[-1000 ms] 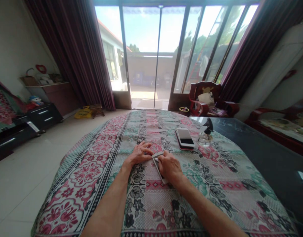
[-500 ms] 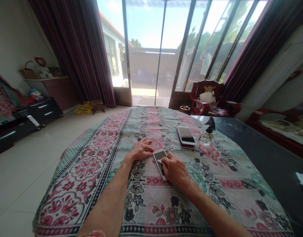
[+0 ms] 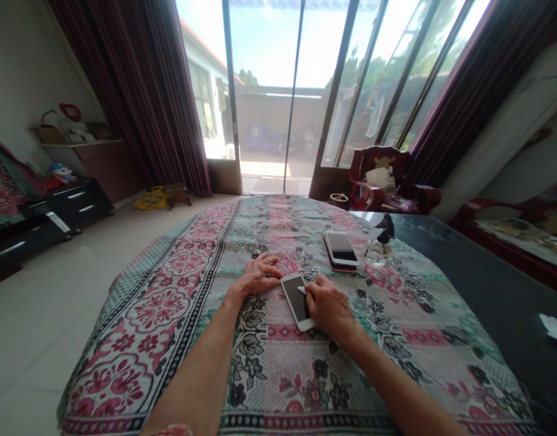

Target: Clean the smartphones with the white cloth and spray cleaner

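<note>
The white-edged, dark-screened smartphone lies flat on the floral-clothed surface between the hands. The right hand pinches a small white pad onto mid-screen; wiping looks partway done. The left hand, spread flat, touches the phone's far corner.

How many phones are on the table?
2. One phone lies under the right hand; the other phone lies farther back. A red edge beneath it may be a third.

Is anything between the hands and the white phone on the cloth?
Only a small white piece, pinched under the right hand on the screen of the white phone. The left hand appears to touch its far corner directly.
</note>
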A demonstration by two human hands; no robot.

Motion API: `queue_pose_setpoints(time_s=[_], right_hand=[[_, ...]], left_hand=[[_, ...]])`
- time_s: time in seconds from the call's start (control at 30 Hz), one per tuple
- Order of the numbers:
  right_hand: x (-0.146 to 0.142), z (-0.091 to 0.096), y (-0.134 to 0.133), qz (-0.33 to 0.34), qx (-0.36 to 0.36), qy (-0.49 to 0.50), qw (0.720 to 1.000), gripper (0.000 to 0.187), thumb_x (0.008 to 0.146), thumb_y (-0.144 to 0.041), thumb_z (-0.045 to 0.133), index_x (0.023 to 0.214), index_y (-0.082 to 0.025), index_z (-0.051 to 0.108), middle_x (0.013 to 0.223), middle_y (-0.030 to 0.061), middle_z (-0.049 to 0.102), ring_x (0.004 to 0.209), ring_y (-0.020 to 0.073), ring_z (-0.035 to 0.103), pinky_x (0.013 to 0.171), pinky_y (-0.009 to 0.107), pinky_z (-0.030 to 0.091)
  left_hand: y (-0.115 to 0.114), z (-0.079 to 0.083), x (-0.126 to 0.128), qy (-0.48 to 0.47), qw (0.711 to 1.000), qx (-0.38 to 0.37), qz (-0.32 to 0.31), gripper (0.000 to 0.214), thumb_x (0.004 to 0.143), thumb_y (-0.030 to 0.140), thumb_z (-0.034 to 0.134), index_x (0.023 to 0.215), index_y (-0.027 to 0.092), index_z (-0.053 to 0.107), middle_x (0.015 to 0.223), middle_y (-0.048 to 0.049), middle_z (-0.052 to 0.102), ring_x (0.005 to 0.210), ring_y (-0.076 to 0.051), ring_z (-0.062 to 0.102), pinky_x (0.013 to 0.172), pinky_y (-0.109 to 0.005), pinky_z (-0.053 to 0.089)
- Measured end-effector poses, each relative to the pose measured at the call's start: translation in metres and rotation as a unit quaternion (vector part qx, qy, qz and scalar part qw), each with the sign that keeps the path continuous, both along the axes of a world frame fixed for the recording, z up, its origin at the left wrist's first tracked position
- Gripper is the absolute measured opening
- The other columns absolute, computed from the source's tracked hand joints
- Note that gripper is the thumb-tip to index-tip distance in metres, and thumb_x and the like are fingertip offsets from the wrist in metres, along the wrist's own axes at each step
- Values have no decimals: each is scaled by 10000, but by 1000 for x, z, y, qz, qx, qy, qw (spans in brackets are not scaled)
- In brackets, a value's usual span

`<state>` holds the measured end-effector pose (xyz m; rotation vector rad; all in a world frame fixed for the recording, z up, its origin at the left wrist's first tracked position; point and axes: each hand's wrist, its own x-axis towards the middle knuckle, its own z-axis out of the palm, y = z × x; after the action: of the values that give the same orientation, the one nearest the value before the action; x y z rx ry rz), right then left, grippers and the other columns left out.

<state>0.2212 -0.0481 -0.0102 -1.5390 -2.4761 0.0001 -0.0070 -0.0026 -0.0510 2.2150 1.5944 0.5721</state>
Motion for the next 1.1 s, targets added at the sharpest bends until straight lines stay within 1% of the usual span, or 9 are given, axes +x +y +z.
queue_pose_setpoints(time_s=[0.1, 0.27, 0.33, 0.5, 0.73, 0.83, 0.97, 1.03, 1.1], right_hand=[[1, -1, -3, -5, 4, -7, 1000, 230, 906, -206, 457, 825, -193, 671, 901, 61, 580, 781, 154, 549, 672, 258, 346], [-9, -9, -24, 63, 1, -9, 998, 176, 859, -149, 493, 787, -190, 648, 901, 60, 583, 802, 157, 549, 700, 256, 351], [-9, -9, -22, 61, 1, -7, 998, 178, 859, -153, 493, 780, -192, 648, 892, 57, 584, 792, 157, 551, 697, 258, 352], [-1, -6, -7, 22, 10, -3, 1000, 216, 891, -178, 464, 795, -186, 657, 886, 68, 586, 787, 166, 560, 682, 266, 352], [-9, -6, -22, 83, -11, 4, 997, 177, 848, -153, 510, 752, -195, 652, 891, 60, 603, 776, 160, 553, 673, 264, 347], [-5, -4, -13, 56, -4, 14, 998, 202, 868, -166, 489, 764, -193, 660, 886, 58, 603, 766, 155, 554, 665, 260, 346], [2, -4, -1, 10, 4, 11, 1000, 202, 874, -184, 485, 791, -178, 668, 892, 69, 596, 764, 159, 559, 646, 262, 341], [0, -6, -2, 19, 5, 11, 1000, 202, 871, -175, 481, 796, -177, 669, 897, 70, 596, 771, 159, 558, 655, 261, 346], [-3, -8, -7, 44, 2, 21, 999, 199, 862, -165, 486, 788, -184, 669, 897, 64, 598, 788, 159, 555, 678, 258, 355]], left_hand=[[-1, 2, 1, 1, 1000, -5, 2, 205, 798, 355, 661, 989, 339, 736, 1411, 12, 478, 1375, -317, 268, 1136, -505, 188], [-2, 3, 2, 6, 1000, -5, 7, 206, 790, 357, 667, 985, 348, 735, 1415, 16, 475, 1382, -323, 261, 1133, -519, 186], [-2, 3, 2, 6, 1000, -5, 7, 207, 789, 350, 670, 986, 350, 735, 1411, 20, 480, 1380, -321, 266, 1135, -515, 185], [-3, 5, 3, 0, 1000, -11, 9, 205, 791, 332, 671, 984, 341, 738, 1414, 10, 478, 1387, -327, 256, 1133, -519, 183], [-3, 5, 3, 9, 1000, -10, 10, 211, 782, 328, 675, 983, 340, 738, 1416, 13, 479, 1386, -319, 261, 1130, -502, 203], [-2, 4, 3, 4, 1000, -13, 12, 213, 783, 336, 673, 986, 334, 738, 1421, 6, 474, 1390, -325, 256, 1130, -513, 195], [0, 1, 2, -6, 1000, -8, 4, 206, 782, 334, 672, 975, 321, 744, 1413, -5, 485, 1385, -314, 273, 1144, -495, 174], [1, 0, 1, -7, 1000, -7, 0, 206, 778, 327, 676, 972, 318, 745, 1412, -9, 486, 1384, -312, 276, 1146, -493, 171], [2, -1, 0, -7, 1000, -12, 0, 212, 772, 340, 686, 974, 315, 744, 1417, -13, 479, 1391, -322, 259, 1142, -503, 171]])
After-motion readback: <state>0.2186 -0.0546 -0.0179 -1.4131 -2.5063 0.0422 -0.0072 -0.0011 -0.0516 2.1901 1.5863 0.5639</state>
